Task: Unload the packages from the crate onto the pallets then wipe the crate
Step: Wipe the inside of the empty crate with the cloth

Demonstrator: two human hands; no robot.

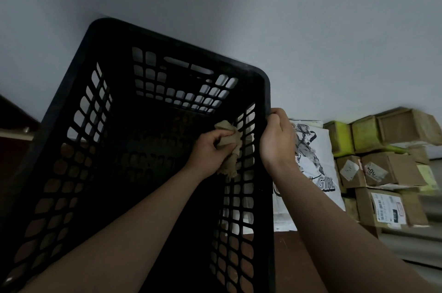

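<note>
A black latticed crate (pixel 153 149) is seen filling the lower left and centre of the view, tilted so that its open top faces the camera; no packages are visible inside it. Its rim runs from about eleven o'clock down to the five o'clock edge of the frame.

The left hand (pixel 210 149) is reached inside the crate, just right of centre. Its fingers are curled tightly around a crumpled tan cloth (pixel 228 149), which is pressed against the inner face of the crate's right-hand wall. Part of the cloth is seen hanging below the fist.

The right hand (pixel 277 137) is placed at about three o'clock from the left hand, outside the crate. Its fingers are hooked over the top of the right rim, and the rim is gripped firmly between fingers and palm.

Beyond the right hand, at three o'clock, a white printed bag (pixel 315 166) is seen just beside the crate, partly covered by the right wrist. Further out at three to four o'clock, brown cardboard boxes (pixel 387 168) are stacked close together, several with labels stuck on them, and yellow-green boxes (pixel 354 134) are set among the upper ones. What they are stacked on cannot be told. A plain grey wall (pixel 239 5) is seen across the whole upper half, from nine to three o'clock.
</note>
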